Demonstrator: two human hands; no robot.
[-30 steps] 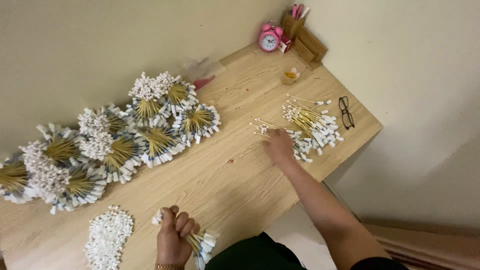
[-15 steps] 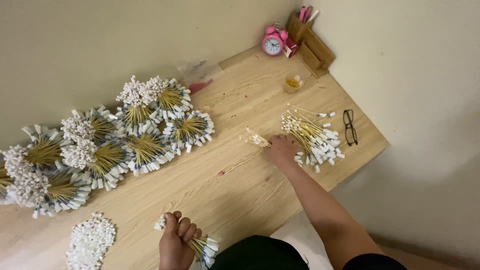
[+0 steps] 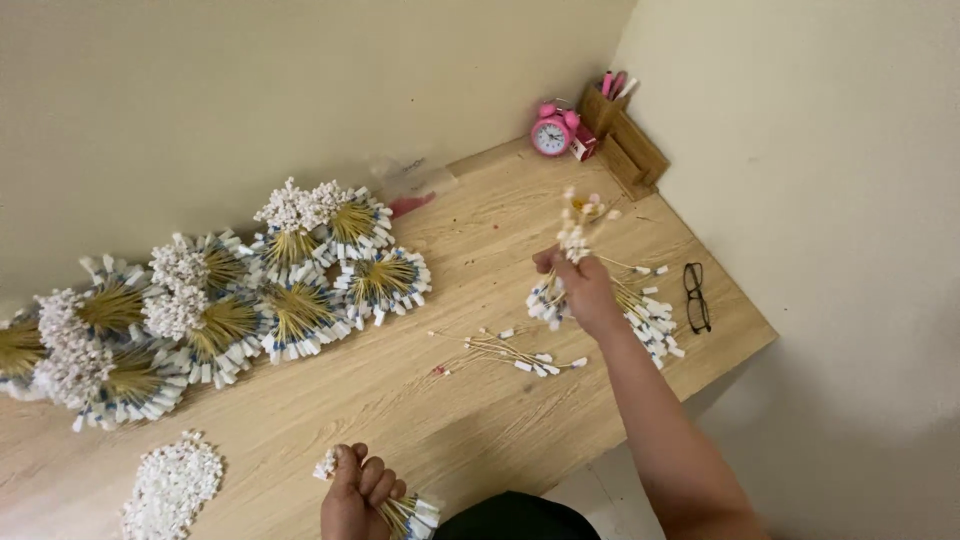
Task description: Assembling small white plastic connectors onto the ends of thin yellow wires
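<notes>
I log the right hand (image 3: 585, 290) raised over the right part of the desk (image 3: 420, 400), its grip closed on a bunch of thin sticks (image 3: 562, 270) with white tips. Loose sticks (image 3: 505, 352) lie on the desk just left of it, more at its right. The left hand (image 3: 358, 490), at the near edge, is fisted around a second bundle (image 3: 405, 512). Finished fan-shaped bundles (image 3: 290, 290) sit far left.
</notes>
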